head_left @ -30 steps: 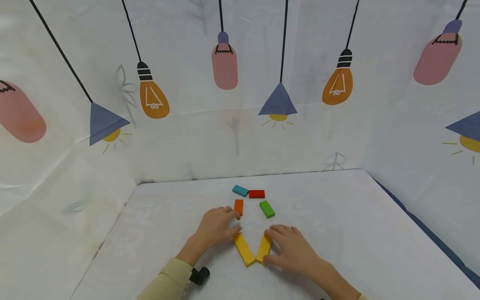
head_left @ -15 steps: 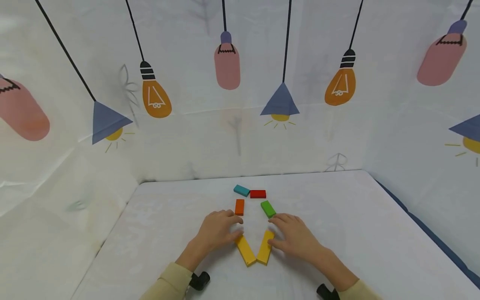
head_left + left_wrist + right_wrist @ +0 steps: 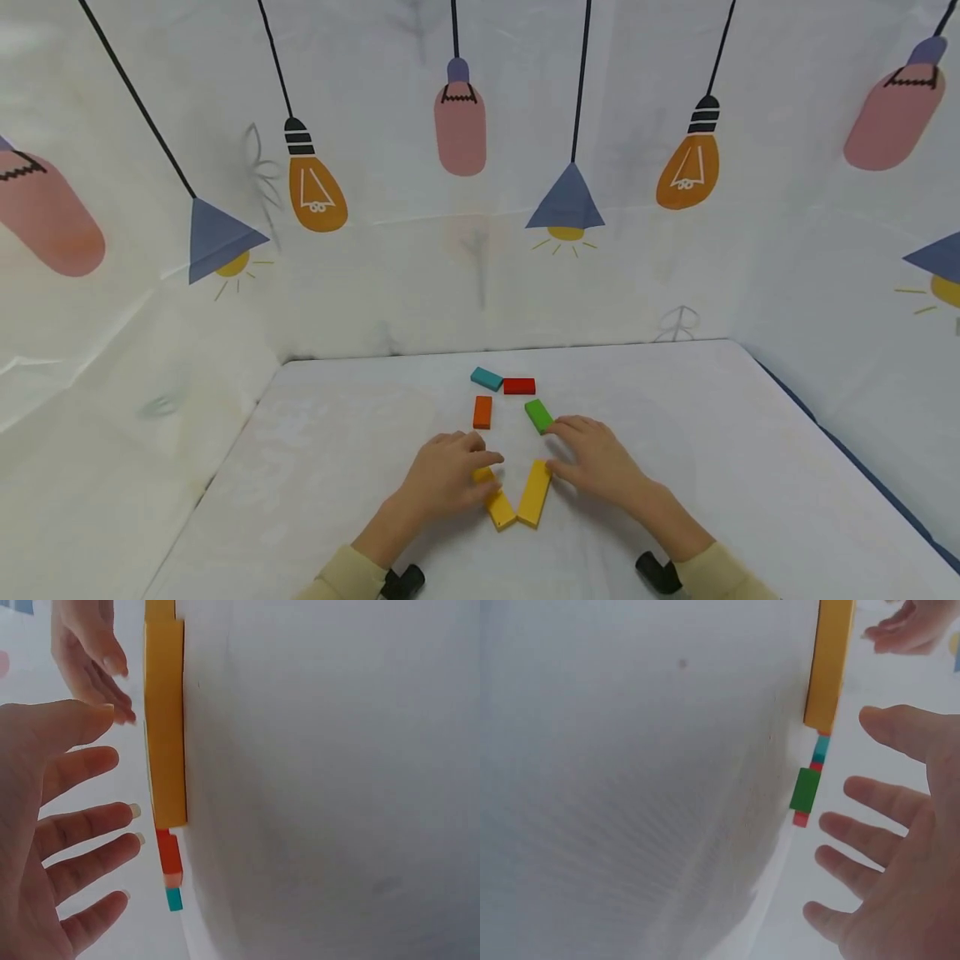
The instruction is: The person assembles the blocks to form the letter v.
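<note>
The left hand (image 3: 442, 471), fingers loosely spread and gripping nothing, hovers over the left yellow block (image 3: 501, 510), which forms a V on the white table (image 3: 360, 425) with the right yellow block (image 3: 535, 496). The right hand (image 3: 600, 462), likewise relaxed and without a grasp, is beside that block's far end and the green block (image 3: 537, 415); whether its fingertips touch either is hard to tell. Beyond lie the orange block (image 3: 483, 412), teal block (image 3: 487, 379) and red block (image 3: 519, 386).

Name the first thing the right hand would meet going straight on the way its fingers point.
Probably the green block, just ahead of the right hand in the head view; whether they touch is unclear.
</note>
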Tool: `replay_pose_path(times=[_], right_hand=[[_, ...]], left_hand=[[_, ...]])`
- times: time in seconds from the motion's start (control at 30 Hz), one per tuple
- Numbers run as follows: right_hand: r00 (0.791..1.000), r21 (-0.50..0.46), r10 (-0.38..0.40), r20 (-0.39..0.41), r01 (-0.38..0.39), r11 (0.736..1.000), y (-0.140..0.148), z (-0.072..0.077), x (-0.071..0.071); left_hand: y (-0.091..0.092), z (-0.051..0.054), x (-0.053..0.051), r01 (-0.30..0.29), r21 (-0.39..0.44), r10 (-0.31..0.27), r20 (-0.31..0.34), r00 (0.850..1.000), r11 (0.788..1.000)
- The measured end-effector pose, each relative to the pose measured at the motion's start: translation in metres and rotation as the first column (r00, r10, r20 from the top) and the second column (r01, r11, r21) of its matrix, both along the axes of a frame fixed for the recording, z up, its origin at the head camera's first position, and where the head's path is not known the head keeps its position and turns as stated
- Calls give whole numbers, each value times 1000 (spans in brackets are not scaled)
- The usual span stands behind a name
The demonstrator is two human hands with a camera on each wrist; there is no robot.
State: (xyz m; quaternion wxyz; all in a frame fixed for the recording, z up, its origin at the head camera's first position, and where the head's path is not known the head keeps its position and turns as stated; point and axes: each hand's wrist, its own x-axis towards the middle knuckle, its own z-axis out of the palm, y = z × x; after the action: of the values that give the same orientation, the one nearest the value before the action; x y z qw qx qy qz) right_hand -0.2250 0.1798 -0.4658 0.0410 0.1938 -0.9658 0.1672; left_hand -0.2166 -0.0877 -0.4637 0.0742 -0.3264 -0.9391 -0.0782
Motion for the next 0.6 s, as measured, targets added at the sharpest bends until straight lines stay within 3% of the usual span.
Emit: replay_pose_path(times=[0.17, 0.47, 0.6], right_hand=[[1000, 6, 4, -27, -4, 1000, 2, 1, -5], [999, -6, 18, -33, -18, 1000, 4, 4, -11], [999, 4, 20, -34, -20, 1000, 6, 4, -13]], left_hand=[[4, 0, 8, 18, -10, -18, 15, 1000, 1000], [10, 0, 22, -40, -4, 40, 6, 999, 999], [14, 4, 27, -37, -11, 37, 11, 999, 999]])
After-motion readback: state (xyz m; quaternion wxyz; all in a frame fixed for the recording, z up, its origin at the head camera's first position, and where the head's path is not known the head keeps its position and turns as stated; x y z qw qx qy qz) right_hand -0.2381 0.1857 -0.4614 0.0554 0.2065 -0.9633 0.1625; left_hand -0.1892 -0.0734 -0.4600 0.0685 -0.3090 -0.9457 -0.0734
